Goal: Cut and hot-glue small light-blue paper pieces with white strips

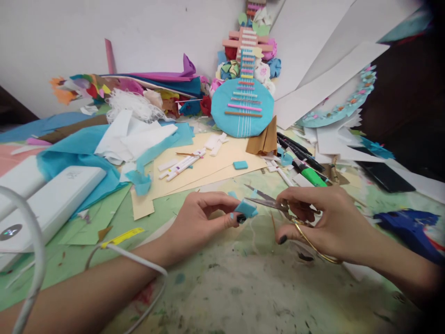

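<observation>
Between thumb and fingers, my left hand (205,215) pinches a small folded piece of blue paper (246,208). My right hand (323,218) grips a pair of scissors (266,200) by gold-coloured handles. The blades are parted and point left, close to the blue paper; a light blue scrap shows by them. Whether the blades touch the paper I cannot tell. Just behind lies a small blue block (240,165) on cream paper (205,178). Farther back stands a round blue paper instrument (242,104) with white strings and coloured strips across it.
White paper rolls (186,164) lie on the cream sheets. Black pens and a green marker (313,176) are at right, near a phone (385,174) and a blue glue gun (410,229). A white power bank (52,213) and cable (34,241) occupy the left, beside blue crepe paper (78,153).
</observation>
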A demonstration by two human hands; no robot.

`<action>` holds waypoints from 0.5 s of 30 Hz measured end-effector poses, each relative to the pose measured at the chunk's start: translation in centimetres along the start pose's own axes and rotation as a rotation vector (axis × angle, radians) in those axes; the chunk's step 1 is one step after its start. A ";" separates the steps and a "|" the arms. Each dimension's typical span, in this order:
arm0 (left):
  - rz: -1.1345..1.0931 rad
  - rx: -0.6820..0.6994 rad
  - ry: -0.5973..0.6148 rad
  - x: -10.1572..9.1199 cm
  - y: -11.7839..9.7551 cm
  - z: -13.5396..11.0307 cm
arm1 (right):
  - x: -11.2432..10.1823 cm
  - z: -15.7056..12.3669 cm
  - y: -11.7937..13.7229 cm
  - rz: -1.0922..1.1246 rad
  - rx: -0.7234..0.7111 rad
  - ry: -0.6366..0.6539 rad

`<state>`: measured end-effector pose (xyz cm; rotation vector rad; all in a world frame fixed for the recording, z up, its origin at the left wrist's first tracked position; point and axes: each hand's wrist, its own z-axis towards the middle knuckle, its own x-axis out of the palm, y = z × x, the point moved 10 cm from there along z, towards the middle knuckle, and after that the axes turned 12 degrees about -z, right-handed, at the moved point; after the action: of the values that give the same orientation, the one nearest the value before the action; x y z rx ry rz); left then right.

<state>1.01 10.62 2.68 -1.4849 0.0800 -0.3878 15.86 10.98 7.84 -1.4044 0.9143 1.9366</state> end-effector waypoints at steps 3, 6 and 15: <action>-0.032 -0.019 0.003 0.1 0.1 0.0 | -0.1 -0.2 0.7 -0.071 -0.062 -0.025; -0.061 -0.046 -0.001 0.1 0.3 0.0 | -0.2 -0.4 1.0 -0.110 -0.099 -0.052; -0.051 -0.050 -0.024 -0.2 0.7 0.0 | -0.5 -0.7 1.5 -0.171 -0.146 -0.158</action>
<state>1.02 10.73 2.00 -1.5426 0.0331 -0.4111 15.26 9.50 8.46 -1.3406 0.5709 1.9827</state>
